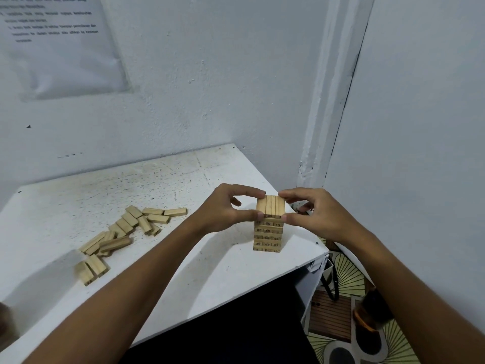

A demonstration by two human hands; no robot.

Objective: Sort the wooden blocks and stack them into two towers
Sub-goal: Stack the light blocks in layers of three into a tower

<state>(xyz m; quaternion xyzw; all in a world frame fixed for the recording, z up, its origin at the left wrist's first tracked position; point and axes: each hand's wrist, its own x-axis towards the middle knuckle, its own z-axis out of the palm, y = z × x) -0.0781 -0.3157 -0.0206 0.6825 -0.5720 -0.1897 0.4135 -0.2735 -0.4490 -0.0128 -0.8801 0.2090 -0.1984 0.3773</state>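
A tower of wooden blocks (268, 233) with printed numbers stands several layers high near the right front corner of the white table (162, 179). My left hand (225, 208) pinches the top layer from the left with thumb and forefinger. From the right, my right hand (312, 214) pinches the same top layer. Several loose wooden blocks (126, 232) lie scattered on the table to the left.
A white wall rises behind the table, with a printed paper sheet (63, 43) taped at the upper left. The table's right edge (321, 254) drops to a patterned floor (349, 279) with a dark strap and objects below.
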